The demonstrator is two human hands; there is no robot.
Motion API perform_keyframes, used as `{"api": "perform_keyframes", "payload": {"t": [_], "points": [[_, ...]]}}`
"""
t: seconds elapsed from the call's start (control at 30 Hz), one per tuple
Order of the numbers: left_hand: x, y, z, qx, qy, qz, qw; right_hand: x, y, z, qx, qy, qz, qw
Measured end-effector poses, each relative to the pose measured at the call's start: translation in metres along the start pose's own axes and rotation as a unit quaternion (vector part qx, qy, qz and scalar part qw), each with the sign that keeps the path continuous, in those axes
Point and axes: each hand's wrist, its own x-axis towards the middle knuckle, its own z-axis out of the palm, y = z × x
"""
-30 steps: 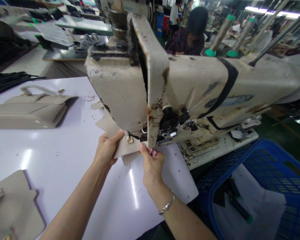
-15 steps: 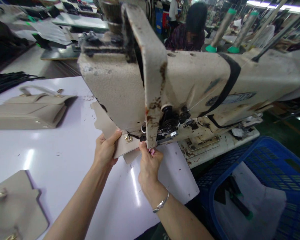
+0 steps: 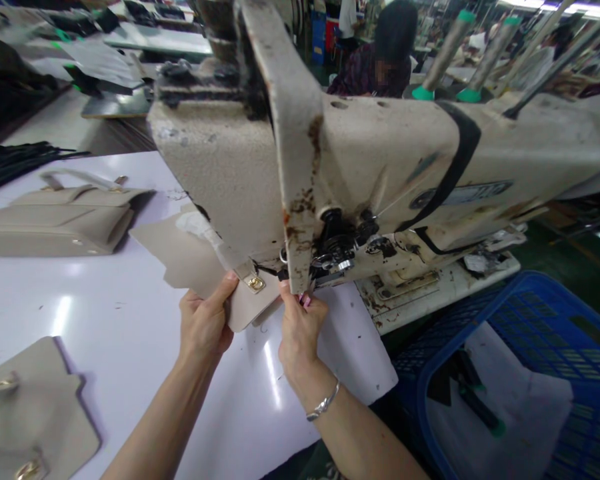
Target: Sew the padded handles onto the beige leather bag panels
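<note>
A beige leather piece (image 3: 180, 257) with a gold clasp (image 3: 255, 283) lies under the head of a worn cream sewing machine (image 3: 220, 173). My left hand (image 3: 206, 321) is closed on its near left edge, thumb on top beside the clasp. Close to the needle area, my right hand (image 3: 301, 327) has its fingers pinched at the right end of the piece. Something small and pink (image 3: 305, 300) shows between those fingers. The machine's front bar hides the needle, and part of the leather is out of sight beneath the head.
A beige bag (image 3: 55, 223) lies at the left on the white table (image 3: 130, 347), with another beige piece (image 3: 35, 407) at the near left. A blue basket (image 3: 425, 400) stands at the right. Behind the machine sits a person (image 3: 357, 70).
The leather piece has turned, with more of it now showing out to the left and a whitish patch visible. My left hand has shifted slightly left and down; my right hand has barely moved.
</note>
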Motion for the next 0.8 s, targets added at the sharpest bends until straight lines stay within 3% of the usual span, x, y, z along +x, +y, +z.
{"api": "perform_keyframes", "payload": {"t": [0.43, 0.63, 0.8], "points": [[-0.044, -0.001, -0.001, 0.019, 0.101, 0.028, 0.994, 0.003, 0.000, -0.010, -0.032, -0.024, -0.020, 0.999], [-0.073, -0.011, -0.007, 0.137, 0.154, -0.020, 0.978, 0.009, -0.004, -0.023, -0.074, -0.041, -0.010, 0.996], [-0.098, -0.019, -0.001, 0.225, 0.160, -0.019, 0.961, 0.010, -0.018, -0.044, -0.184, -0.124, -0.072, 0.973]]}}
